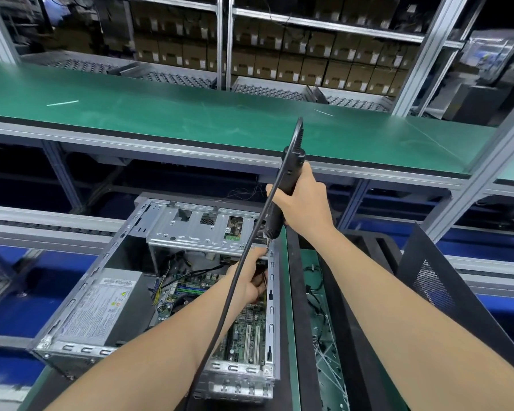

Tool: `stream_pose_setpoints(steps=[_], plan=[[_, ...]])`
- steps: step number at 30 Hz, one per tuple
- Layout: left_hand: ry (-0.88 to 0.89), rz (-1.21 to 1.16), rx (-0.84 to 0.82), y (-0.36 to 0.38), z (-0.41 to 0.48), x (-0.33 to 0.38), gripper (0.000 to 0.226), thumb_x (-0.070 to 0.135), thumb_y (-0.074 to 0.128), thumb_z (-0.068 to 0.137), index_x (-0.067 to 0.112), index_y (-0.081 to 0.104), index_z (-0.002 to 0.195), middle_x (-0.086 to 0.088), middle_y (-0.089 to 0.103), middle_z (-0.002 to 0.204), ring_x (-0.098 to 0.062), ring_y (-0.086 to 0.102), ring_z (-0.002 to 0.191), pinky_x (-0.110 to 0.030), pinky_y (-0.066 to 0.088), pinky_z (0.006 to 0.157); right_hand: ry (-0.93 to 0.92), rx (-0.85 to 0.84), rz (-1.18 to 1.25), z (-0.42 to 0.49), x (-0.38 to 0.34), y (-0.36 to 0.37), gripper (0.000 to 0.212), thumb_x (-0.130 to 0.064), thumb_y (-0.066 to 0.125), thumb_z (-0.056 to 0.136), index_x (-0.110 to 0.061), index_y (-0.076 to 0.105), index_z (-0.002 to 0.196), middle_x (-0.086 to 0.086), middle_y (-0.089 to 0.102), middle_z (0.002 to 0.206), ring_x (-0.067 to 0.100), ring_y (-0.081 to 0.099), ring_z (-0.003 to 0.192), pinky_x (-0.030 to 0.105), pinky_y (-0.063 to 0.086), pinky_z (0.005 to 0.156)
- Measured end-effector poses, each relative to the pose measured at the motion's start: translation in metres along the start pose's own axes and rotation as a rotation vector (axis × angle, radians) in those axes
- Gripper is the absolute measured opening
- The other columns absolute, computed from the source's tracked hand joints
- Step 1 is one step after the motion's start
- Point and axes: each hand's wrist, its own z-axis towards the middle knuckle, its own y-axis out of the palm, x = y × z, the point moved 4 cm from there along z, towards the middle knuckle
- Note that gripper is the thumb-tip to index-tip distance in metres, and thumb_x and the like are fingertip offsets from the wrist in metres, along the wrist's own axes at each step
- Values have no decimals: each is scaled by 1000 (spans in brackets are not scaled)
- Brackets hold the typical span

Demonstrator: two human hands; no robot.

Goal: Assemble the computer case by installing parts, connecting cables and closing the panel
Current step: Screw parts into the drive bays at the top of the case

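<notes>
Grips black corded electric screwdriver (293,164) firmly in right-hand grip (305,203), long axis near upright, bit (268,243) down at right rail (272,292) of open grey metal computer case (80,295). Curls left-hand grip (249,283) round dark cables (263,276) just below bit, inside case.

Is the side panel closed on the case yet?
No: the computer case lies open, motherboard and power supply exposed, while the right hand grips the electric screwdriver above it.
</notes>
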Motion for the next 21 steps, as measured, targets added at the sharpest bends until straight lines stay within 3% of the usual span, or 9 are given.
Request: stream_pose_setpoints(steps=[3,8,14,19,21], plan=[[6,-17,4,0,-2,0,40,23,86,78,11,65,110,-10,73,82,-23,69,74,-57,60,83,-11,-1,-14,0,-1,1,35,-34,74,93,-22,48,112,-3,66,93,18,66,84,36,59,75],[20,1,6,-1,-2,1,35,24,85,80,12,64,104,-7,73,74,-21,68,70,-51,61,85,-47,-15,-38,-2,-5,5,36,-35,74,92,-20,48,113,-3,67,93,16,65,83,22,48,64],[9,16,-10,-3,-3,2,47,30,86,79,13,65,117,-11,71,95,-21,66,72,-48,59,92,-56,-1,-38,-2,-11,5,36,-34,74,92,-21,48,112,-7,65,90,8,63,77,15,42,59],[-11,31,-8,-4,-6,3,48,33,86,79,16,64,118,-8,68,107,-20,64,77,-32,59,66,-47,-6,-34,-2,-11,8,36,-34,73,92,-19,48,113,-4,66,91,12,64,78,19,45,60],[-16,42,1,-5,-6,4,45,33,86,78,16,63,113,-7,66,105,-20,63,79,-31,57,67,-45,-10,-48,-2,-11,10,37,-35,73,92,-19,48,113,-3,66,91,13,65,78,20,46,60]])
